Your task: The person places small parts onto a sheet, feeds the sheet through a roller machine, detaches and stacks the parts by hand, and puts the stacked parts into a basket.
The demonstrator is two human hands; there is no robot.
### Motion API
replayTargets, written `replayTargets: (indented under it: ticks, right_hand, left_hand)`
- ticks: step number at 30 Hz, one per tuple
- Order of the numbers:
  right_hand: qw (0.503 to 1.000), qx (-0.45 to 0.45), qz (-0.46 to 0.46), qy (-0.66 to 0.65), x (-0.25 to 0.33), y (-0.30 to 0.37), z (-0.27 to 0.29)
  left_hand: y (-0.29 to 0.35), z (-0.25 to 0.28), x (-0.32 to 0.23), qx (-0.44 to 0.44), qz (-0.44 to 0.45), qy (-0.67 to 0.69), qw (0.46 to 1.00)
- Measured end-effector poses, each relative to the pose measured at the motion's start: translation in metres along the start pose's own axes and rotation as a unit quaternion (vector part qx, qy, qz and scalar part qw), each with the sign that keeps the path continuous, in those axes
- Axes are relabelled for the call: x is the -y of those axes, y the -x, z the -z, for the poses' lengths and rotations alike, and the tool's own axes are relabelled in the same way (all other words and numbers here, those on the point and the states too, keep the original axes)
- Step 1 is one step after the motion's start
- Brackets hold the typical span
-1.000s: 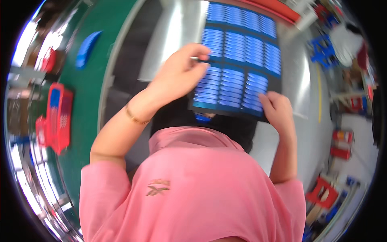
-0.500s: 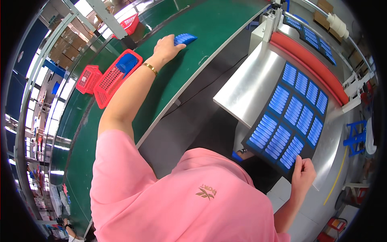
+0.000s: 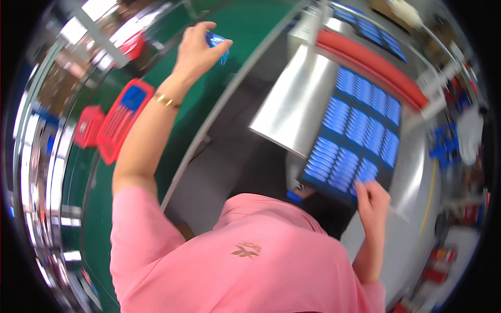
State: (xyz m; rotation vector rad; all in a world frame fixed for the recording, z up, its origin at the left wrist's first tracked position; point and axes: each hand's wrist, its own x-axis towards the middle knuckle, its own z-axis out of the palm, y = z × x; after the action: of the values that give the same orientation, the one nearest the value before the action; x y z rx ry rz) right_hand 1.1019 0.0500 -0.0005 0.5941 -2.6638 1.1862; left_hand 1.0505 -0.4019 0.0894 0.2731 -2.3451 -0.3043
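My left hand (image 3: 195,51), wearing a gold bracelet, is over the green table (image 3: 195,117). Its thumb and fingers close on a small blue ribbed piece (image 3: 215,40), partly hidden and smeared by motion. At the lower right my right hand (image 3: 374,201) pinches the near corner of a black sheet (image 3: 387,173). Rows of blue ribbed pieces (image 3: 335,116) lie on that sheet. The sheet rests on a shiny metal plate (image 3: 295,96), its near end reaching past the plate's edge toward me.
A red roller (image 3: 373,67) spans the machine just beyond the sheet. Behind it lies another dark sheet with blue pieces (image 3: 368,31). Red plastic baskets (image 3: 107,148) stand on the left of the table, one with something blue (image 3: 133,97) inside. A blue stool (image 3: 444,144) is at the right.
The blue ribbed piece has turned in my left hand and looks tilted now. My right hand still grips the sheet's corner. The whole view has shifted and blurred with head motion.
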Motion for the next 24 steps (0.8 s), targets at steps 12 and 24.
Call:
replayTargets:
  ticks: [12, 24]
  right_hand:
    - [0.849, -0.057, -0.205, -0.483, -0.014, -0.011, -0.001]
    - [0.975, 0.022, -0.22, 0.007, -0.1, -0.005, 0.056]
  left_hand:
    - [0.126, -0.05, -0.239, 0.247, -0.273, 0.35, 0.861]
    - [0.182, -0.071, -0.285, 0.646, -0.067, 0.432, 0.625]
